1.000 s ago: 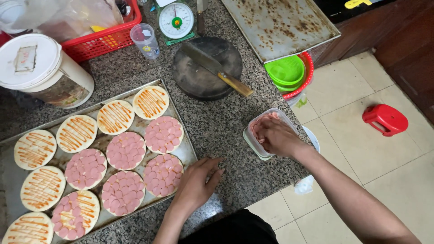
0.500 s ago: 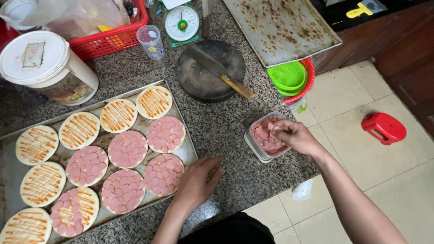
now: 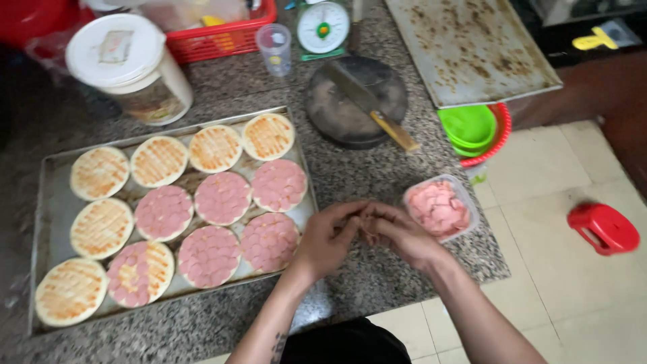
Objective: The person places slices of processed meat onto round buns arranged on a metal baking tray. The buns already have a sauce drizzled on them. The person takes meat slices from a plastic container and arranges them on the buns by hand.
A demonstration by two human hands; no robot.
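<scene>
My left hand (image 3: 329,237) and my right hand (image 3: 399,234) meet over the granite counter (image 3: 377,175), fingers pinched together on a few pink sausage slices (image 3: 368,221). Just right of them sits a clear plastic tub of sausage slices (image 3: 441,207). To the left lies a metal baking tray (image 3: 47,222) with round pizza bases; several are covered in pink slices (image 3: 222,198), one is half covered (image 3: 140,272), the others show only sauce (image 3: 100,172).
A round dark chopping block (image 3: 337,114) with a cleaver (image 3: 369,105) lies behind. A white lidded bucket (image 3: 127,67), red basket (image 3: 222,38), plastic cup (image 3: 275,47), kitchen scale (image 3: 323,27), a second stained tray (image 3: 472,47), green bowls (image 3: 469,127) stand around. A red stool (image 3: 602,228) is on the floor.
My right hand left the tub with slices and came left; my left hand rose from the counter to meet it. The camera view shifted.
</scene>
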